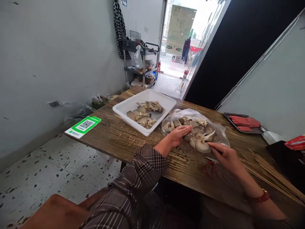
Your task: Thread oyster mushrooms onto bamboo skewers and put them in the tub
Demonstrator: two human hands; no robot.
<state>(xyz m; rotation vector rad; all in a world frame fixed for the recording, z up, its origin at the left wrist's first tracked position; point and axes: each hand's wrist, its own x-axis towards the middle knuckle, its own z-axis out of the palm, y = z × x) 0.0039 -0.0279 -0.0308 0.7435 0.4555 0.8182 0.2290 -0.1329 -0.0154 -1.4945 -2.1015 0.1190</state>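
Observation:
Between my two hands is a cluster of oyster mushrooms (202, 145), just above the near edge of an open clear plastic bag (221, 135) full of more oyster mushrooms (188, 122). My left hand (177, 136) closes on the cluster's left side, its thumb on top. From the right, my right hand (225, 156) pinches the cluster's edge with thumb and fingers. A pair of red-handled scissors (211, 168) lies on the table below my right hand. Beyond my left hand, a white plastic tub (126, 117) holds several torn mushroom pieces (145, 114).
The wooden table (111, 136) carries a green QR code card (83, 126) at its left corner. To the right are a dark tray (256, 130) of red meat (245, 122) and a bundle of wooden skewers (269, 168). A shelf cart (140, 63) stands near the glass door.

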